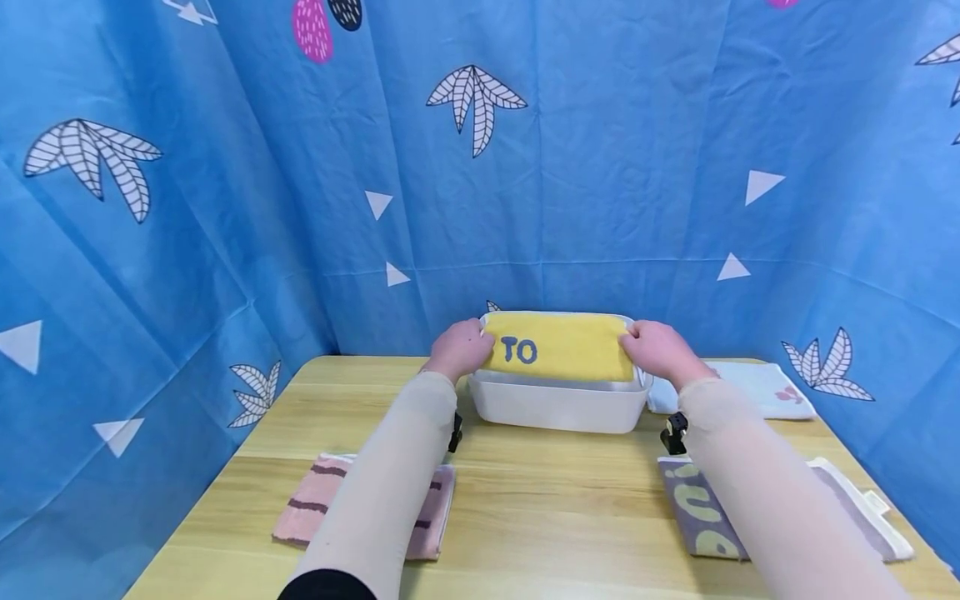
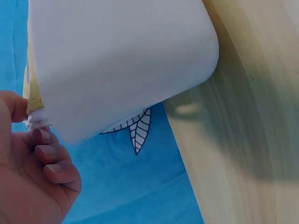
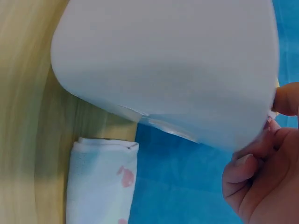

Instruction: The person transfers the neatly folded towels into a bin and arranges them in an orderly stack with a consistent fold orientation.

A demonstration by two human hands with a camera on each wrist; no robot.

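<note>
A folded yellow towel (image 1: 573,350) with blue letters reading "TO" spans the opening of a white plastic bin (image 1: 562,407) at the back of the table. My left hand (image 1: 459,348) pinches the towel's left end between thumb and fingers, close by the bin's rim. At the other end my right hand (image 1: 660,350) pinches the towel the same way. In the left wrist view the left hand (image 2: 37,163) grips a yellow and white edge beside the bin wall (image 2: 126,60). Much of the bin's inside is hidden under the towel.
A pink striped towel (image 1: 315,498) lies front left, partly behind the left arm. A purple and green towel (image 1: 701,508) lies front right under the right arm. Right of the bin is a white towel (image 1: 757,387) with pink marks. Blue curtain (image 1: 600,167) encloses the wooden table (image 1: 525,508).
</note>
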